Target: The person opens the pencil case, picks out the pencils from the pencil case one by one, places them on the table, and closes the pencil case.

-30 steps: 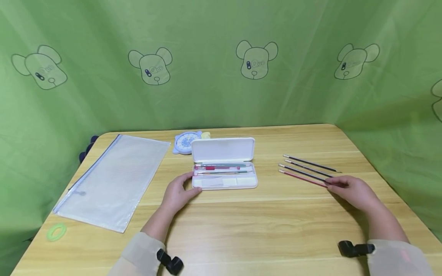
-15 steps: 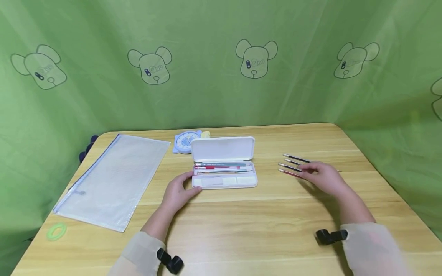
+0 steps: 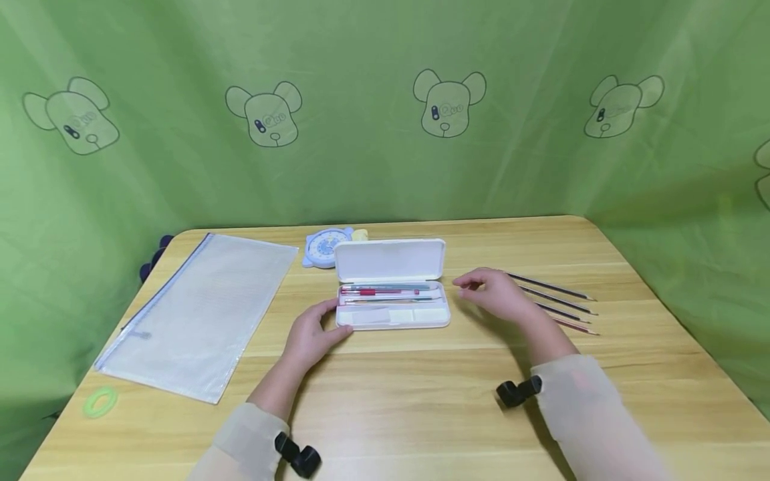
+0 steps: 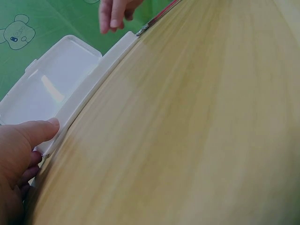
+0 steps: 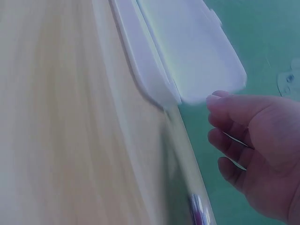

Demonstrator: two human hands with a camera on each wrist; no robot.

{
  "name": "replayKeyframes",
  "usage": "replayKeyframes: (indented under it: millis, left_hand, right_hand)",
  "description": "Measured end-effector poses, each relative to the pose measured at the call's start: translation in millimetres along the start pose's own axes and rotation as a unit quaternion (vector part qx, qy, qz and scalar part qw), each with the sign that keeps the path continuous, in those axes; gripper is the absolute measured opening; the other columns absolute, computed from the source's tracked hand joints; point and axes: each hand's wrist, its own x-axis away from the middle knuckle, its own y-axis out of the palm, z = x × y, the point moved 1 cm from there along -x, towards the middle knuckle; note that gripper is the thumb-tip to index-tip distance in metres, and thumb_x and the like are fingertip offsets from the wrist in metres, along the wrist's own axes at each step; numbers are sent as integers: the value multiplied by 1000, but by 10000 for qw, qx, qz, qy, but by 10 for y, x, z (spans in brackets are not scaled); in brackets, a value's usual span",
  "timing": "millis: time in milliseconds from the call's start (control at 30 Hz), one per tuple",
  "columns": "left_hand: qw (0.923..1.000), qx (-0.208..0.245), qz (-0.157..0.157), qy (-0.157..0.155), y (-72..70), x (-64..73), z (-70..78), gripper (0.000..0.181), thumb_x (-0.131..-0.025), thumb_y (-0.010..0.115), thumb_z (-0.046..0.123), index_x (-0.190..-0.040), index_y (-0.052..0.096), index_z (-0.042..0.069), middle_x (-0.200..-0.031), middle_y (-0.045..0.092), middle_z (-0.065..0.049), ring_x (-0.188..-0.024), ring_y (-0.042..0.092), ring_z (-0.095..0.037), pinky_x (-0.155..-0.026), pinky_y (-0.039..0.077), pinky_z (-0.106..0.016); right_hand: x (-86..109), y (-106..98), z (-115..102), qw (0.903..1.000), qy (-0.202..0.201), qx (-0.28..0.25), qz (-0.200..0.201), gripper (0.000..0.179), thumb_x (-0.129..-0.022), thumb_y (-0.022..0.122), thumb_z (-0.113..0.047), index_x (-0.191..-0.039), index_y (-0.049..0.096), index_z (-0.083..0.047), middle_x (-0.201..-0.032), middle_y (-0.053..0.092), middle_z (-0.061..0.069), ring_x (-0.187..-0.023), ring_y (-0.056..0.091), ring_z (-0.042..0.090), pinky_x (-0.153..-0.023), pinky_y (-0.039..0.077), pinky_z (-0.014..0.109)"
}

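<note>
A white pencil case [image 3: 390, 260] stands with its lid raised in the middle of the table. Inside it lie a red-gripped pen [image 3: 368, 292] and a few other slim writing tools. My left hand [image 3: 309, 336] holds the case by its left end, thumb [image 4: 47, 130] at the front edge. Just off the right end of the case is my right hand [image 3: 498, 294], nothing in it, fingers loosely bent in the right wrist view. Several pencils [image 3: 550, 286] fan out on the table behind that hand, partly hidden by it.
A clear zip pouch [image 3: 201, 317] with a blue zip lies flat on the left. Near the left edge is a green ring [image 3: 99, 402]. A blue clock-like disc [image 3: 325, 248] sits behind the case. A green curtain [image 3: 361, 174] hangs around the table [image 3: 421, 401].
My right hand has left the pencils' tip ends and moved left to beside the case. The pencils remain where they lay. My left hand still holds the case.
</note>
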Motion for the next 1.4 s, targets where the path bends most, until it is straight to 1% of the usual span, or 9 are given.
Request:
replayKeyframes:
  millis: [233, 300, 433, 533, 633, 700, 1000, 1167, 1400]
  left_hand:
    - [10000, -28, -10, -38, 7, -6, -5, 65, -83, 78, 29, -138, 54, 6, -143, 54, -15, -138, 45, -35, -118, 35, -50]
    - [10000, -17, 5, -28, 9, -7, -9, 65, -83, 78, 29, -138, 54, 6, -143, 54, -15, -138, 45, -35, -118, 35, -49]
    - [10000, 2, 60, 67, 20, -12, -31, 63, -83, 78, 28, -138, 55, 6, -142, 55, -16, -136, 47, -35, -117, 36, -50]
    - [9998, 60, 101, 151, 24, -10, -41, 62, -83, 78, 27, -136, 56, 5, -140, 57, -16, -135, 48, -35, -116, 37, -49]
    - [9995, 109, 154, 253, 20, -5, -37, 61, -82, 79, 26, -135, 57, 3, -137, 59, -17, -133, 51, -35, -115, 38, -48]
    - [9992, 102, 192, 340, 20, -4, -36, 61, -81, 79, 25, -134, 58, 2, -136, 60, -17, -131, 52, -35, -114, 39, -48]
    - [9995, 161, 170, 229, 20, -3, -28, 62, -81, 80, 25, -135, 57, 3, -138, 59, -16, -133, 50, -34, -116, 38, -48]
    - [9995, 127, 190, 234, 19, -1, -27, 62, -81, 79, 25, -135, 57, 3, -138, 59, -16, -133, 50, -34, -116, 38, -48]
    - [9994, 141, 191, 239, 27, -2, -31, 62, -81, 79, 25, -134, 57, 3, -137, 59, -16, -133, 51, -34, -116, 38, -48]
  right_hand:
    - [-209, 206, -181, 9997, -17, -93, -219, 26, -90, 68, -14, -114, 71, -5, -101, 69, 10, -92, 58, 20, -77, 47, 26]
    - [-251, 254, -225, 9995, -39, -88, -311, 25, -90, 68, -12, -113, 71, -3, -100, 68, 11, -91, 58, 20, -78, 48, 28]
    - [-321, 327, -289, 9987, -117, 38, -497, 23, -89, 67, -10, -111, 72, -2, -103, 70, 13, -96, 61, 24, -88, 53, 38]
    - [-361, 360, -322, 9976, -133, 244, -641, 21, -89, 67, -10, -108, 73, -4, -107, 71, 13, -103, 63, 27, -96, 51, 46]
    - [-395, 380, -356, 9957, -98, 470, -795, 18, -89, 67, -10, -105, 75, -8, -108, 73, 10, -105, 64, 28, -99, 49, 48]
    - [-416, 390, -377, 9937, -106, 669, -894, 16, -90, 67, -10, -103, 75, -10, -106, 74, 8, -103, 64, 26, -99, 49, 48]
    - [-461, 426, -450, 9861, -41, 1260, -1084, 11, -88, 69, -9, -97, 75, -12, -97, 73, 3, -93, 64, 21, -94, 52, 44]
    - [-469, 441, -455, 9860, -51, 1287, -1062, 9, -88, 69, -8, -94, 75, -13, -95, 73, 2, -93, 64, 21, -95, 52, 45]
    - [-461, 459, -417, 9879, -67, 1105, -1086, 14, -91, 65, -8, -101, 75, -11, -106, 74, 6, -106, 64, 28, -102, 49, 49]
